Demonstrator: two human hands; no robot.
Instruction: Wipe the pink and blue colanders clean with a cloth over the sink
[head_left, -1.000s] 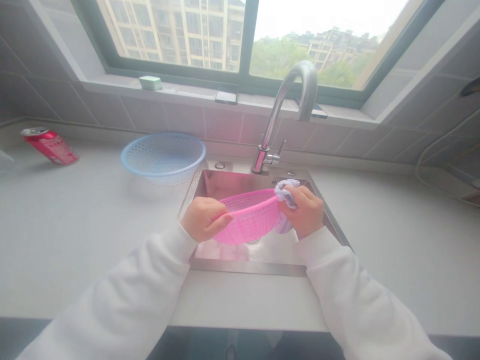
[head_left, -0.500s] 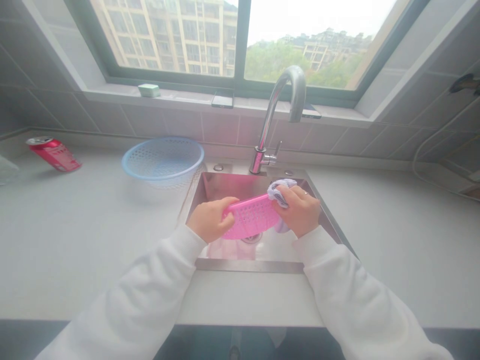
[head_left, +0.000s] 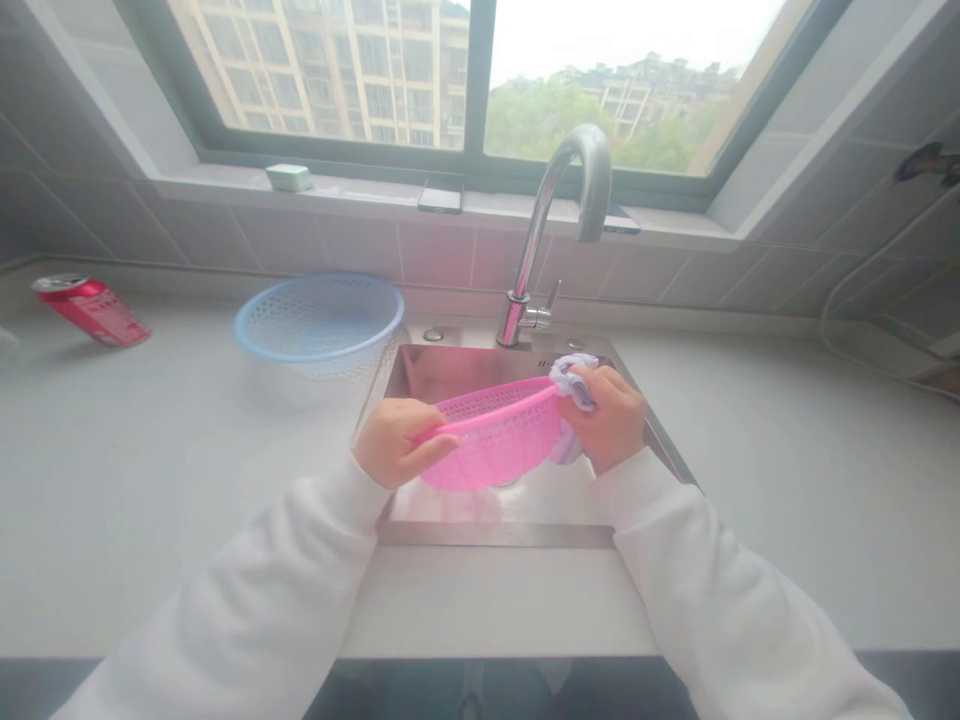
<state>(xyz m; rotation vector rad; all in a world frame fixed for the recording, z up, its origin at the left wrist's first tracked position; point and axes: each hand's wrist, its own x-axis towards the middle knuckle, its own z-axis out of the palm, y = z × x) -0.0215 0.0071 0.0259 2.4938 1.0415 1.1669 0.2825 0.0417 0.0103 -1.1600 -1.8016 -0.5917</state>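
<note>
My left hand is curled around the pink basket, my right hand balled up on a cloth at its rim, both over the sink so drips land there.

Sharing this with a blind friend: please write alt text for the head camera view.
The left hand and right hand hold a pink plastic basket over a stainless steel sink, the right hand gripping a pale cloth against its rim. A blue basket sits on the counter beside the chrome faucet.
</note>
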